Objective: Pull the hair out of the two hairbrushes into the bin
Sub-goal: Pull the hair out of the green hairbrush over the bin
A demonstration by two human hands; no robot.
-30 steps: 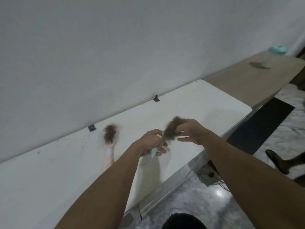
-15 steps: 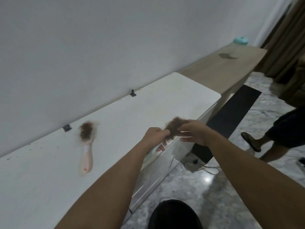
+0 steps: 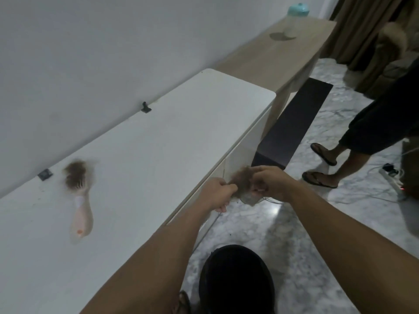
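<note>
Left hand (image 3: 217,192) grips the first brush (image 3: 248,198); right hand (image 3: 269,183) pinches its hair clump (image 3: 241,179). Over the last second both hands have moved right, off the white table (image 3: 158,143), and now hang above the floor, beyond the dark bin (image 3: 235,277) at near centre. Second brush (image 3: 78,193), hair-laden, lies untouched at left. Judgement: pull under way, drop pending.

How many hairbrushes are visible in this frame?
2. One hairbrush lies on the white table; the held hairbrush, mostly hidden by hair, is between left hand and right hand.
</note>
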